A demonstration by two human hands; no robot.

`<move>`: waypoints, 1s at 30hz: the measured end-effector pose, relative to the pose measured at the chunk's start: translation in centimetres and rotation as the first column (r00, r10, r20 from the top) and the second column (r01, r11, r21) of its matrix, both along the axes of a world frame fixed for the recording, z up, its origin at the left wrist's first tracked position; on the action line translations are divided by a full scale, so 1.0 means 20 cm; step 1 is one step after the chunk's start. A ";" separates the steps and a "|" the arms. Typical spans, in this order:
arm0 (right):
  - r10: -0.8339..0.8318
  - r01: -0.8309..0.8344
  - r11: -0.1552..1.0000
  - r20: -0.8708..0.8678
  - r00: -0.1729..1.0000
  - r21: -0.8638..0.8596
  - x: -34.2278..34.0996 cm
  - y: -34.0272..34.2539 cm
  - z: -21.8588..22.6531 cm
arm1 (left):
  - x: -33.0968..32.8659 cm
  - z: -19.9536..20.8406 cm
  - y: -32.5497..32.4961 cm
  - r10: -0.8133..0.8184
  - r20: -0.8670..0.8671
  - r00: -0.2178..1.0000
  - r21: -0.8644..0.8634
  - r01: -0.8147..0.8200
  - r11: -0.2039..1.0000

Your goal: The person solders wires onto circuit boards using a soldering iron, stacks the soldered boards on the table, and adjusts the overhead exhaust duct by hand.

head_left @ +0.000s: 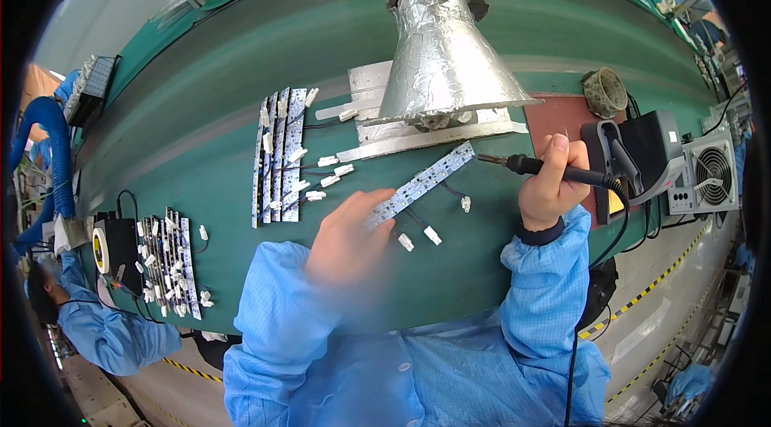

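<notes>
The 2 hands are apart. The left hand (347, 236) grips the near end of 1 circuit strip (426, 184), which slants above the desk (462, 282); the right hand (552, 186) grips a soldering iron (526, 164). The iron's tip is at the strip's far end; contact cannot be confirmed. Step in hand, as judged: soldering at that end. Next move calls for a steady strip and precise tip placement. Beyond stands 1 foil-covered hood (450, 57); leftward lie 2 groups of strips (281, 158).
</notes>
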State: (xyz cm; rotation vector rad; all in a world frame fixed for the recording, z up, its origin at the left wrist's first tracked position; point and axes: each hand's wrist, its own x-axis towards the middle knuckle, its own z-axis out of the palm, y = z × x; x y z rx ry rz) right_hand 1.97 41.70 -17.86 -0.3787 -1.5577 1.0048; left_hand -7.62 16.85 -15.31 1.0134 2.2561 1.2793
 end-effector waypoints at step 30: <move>-0.196 0.171 0.975 -0.184 0.963 -0.143 0.03 0.19 0.03 | -0.02 0.03 -0.03 -0.046 0.026 0.999 0.080 0.043 0.996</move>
